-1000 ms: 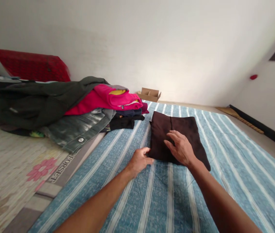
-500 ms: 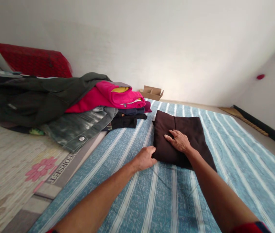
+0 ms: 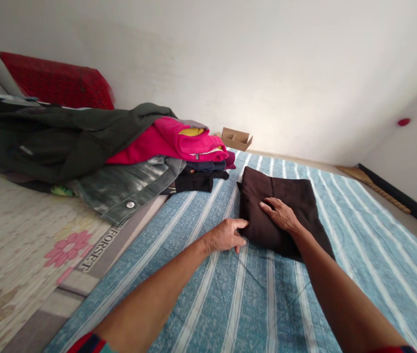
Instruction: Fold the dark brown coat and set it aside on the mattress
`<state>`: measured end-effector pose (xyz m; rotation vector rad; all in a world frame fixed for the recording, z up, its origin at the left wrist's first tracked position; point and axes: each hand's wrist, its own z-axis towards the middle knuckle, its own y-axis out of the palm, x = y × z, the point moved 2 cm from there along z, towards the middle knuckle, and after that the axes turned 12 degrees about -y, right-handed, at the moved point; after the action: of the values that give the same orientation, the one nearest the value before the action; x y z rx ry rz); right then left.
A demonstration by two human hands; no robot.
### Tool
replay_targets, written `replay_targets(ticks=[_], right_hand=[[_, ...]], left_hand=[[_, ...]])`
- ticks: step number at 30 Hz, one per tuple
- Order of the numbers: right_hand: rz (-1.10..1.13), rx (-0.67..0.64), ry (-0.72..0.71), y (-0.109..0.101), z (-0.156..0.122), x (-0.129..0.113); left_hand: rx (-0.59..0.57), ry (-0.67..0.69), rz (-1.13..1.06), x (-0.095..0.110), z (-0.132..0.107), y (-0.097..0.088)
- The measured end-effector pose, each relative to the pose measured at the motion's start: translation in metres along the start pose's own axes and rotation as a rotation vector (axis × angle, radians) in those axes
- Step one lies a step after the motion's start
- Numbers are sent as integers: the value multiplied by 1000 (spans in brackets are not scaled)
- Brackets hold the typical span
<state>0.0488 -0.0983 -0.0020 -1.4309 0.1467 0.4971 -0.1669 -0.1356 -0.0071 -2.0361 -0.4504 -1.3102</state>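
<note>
A dark brown folded garment (image 3: 293, 196) lies flat on the blue striped bedsheet (image 3: 208, 289); its exact kind does not show. My right hand (image 3: 279, 214) rests on top of it with the fingers stretched out and slightly spread. At the garment's near left corner is my left hand (image 3: 228, 234), its index finger extended to the cloth's edge and its fingers apart. Nothing is gripped in either hand.
To the left lies a heap of clothes: a dark green jacket (image 3: 65, 142), a bright pink garment (image 3: 179, 142) and a grey denim piece (image 3: 135, 189). Behind are a cardboard box (image 3: 236, 139) and a red patterned item (image 3: 57, 81) by the wall.
My left hand has let go of the garment's near left corner and its fingers have opened. My right hand stays flat on the cloth. The whole view has shifted slightly.
</note>
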Motion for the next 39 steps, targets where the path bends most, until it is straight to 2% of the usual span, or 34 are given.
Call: replay_targets(ticks=[7, 10, 16, 23, 31, 34, 39], right_hand=[[3, 1, 8, 2, 0, 2], [16, 13, 1, 2, -1, 3], [25, 24, -4, 2, -1, 5], [12, 33, -11, 3, 0, 6], [-33, 54, -33, 3, 0, 4], [-58, 59, -39, 5, 1, 4], [-84, 61, -23, 8, 2, 6]], left_hand=[[195, 202, 475, -2, 10, -2], [225, 185, 551, -3, 8, -5], [226, 156, 537, -3, 6, -8], [301, 155, 561, -4, 2, -8], [259, 77, 434, 1, -5, -14], [215, 82, 377, 1, -7, -17], [211, 126, 179, -1, -7, -17]])
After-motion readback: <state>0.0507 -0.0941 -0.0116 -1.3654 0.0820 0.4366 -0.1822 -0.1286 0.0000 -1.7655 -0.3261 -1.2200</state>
